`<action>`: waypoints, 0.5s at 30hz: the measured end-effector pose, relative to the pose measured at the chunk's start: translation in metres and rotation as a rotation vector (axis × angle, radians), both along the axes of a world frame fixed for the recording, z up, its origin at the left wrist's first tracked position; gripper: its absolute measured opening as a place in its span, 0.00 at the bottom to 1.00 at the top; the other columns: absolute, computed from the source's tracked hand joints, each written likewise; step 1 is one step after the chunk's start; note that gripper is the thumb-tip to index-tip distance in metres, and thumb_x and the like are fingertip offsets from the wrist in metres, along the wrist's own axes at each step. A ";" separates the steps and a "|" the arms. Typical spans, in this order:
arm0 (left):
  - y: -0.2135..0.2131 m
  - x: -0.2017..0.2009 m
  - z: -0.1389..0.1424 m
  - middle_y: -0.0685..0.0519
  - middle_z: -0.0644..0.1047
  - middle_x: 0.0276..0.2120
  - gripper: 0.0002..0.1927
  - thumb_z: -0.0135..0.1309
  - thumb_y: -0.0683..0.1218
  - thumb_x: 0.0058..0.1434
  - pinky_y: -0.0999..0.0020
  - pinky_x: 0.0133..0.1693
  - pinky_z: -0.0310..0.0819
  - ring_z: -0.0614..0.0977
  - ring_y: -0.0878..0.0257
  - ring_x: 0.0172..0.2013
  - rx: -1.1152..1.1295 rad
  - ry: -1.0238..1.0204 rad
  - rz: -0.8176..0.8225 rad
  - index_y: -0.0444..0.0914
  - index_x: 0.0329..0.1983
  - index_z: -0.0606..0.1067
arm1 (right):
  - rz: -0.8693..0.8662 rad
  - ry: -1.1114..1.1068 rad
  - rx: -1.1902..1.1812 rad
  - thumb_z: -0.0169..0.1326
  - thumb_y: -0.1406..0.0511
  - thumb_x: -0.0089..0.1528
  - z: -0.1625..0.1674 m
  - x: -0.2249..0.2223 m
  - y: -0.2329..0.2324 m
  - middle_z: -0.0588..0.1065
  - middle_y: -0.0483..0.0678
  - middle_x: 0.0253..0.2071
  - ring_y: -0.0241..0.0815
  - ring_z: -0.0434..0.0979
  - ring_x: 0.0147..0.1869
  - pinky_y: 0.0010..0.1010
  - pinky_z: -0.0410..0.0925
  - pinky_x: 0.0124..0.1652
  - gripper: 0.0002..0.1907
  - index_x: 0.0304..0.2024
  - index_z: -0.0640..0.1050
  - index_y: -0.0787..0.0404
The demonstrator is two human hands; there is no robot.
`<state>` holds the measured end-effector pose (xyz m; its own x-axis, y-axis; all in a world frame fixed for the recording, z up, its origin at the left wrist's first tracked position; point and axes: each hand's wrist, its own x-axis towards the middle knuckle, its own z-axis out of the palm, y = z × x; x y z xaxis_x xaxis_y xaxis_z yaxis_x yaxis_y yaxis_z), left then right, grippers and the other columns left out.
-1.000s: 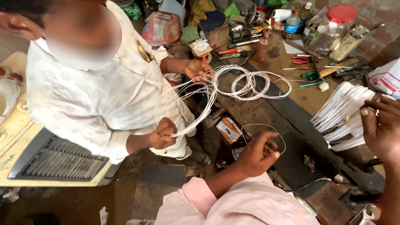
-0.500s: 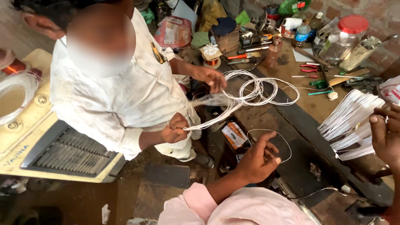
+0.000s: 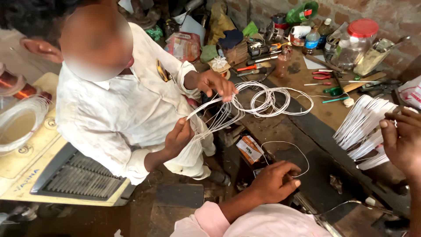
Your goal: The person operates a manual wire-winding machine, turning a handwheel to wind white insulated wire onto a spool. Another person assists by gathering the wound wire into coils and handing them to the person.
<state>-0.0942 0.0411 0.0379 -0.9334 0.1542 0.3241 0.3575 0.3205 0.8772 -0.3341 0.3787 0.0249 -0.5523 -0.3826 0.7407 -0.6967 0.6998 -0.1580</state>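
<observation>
- Your left hand, low in the centre of the frame, is curled shut, fingertips pinching a thin white wire loop
- The loop is a single slim strand, arching up and to the right from your fingers over the dark workbench
- Your right hand, at the right edge, is closed around a fanned bundle of white strips, which spreads out to the left of your fingers
- Across from you, another person's hands hold coiled white wire
</observation>
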 end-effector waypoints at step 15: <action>0.006 0.007 -0.001 0.48 0.77 0.41 0.16 0.57 0.50 0.66 0.62 0.41 0.79 0.84 0.57 0.39 -0.052 -0.009 -0.025 0.37 0.52 0.75 | 0.067 -0.180 -0.215 0.51 0.65 0.78 -0.034 -0.018 0.002 0.77 0.53 0.50 0.49 0.74 0.59 0.35 0.66 0.62 0.13 0.40 0.78 0.65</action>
<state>-0.0869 0.0467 0.0367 -0.9318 0.1938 0.3069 0.3584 0.3573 0.8625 -0.3525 0.3807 -0.0087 -0.6609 -0.2679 0.7010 -0.6877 0.5902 -0.4227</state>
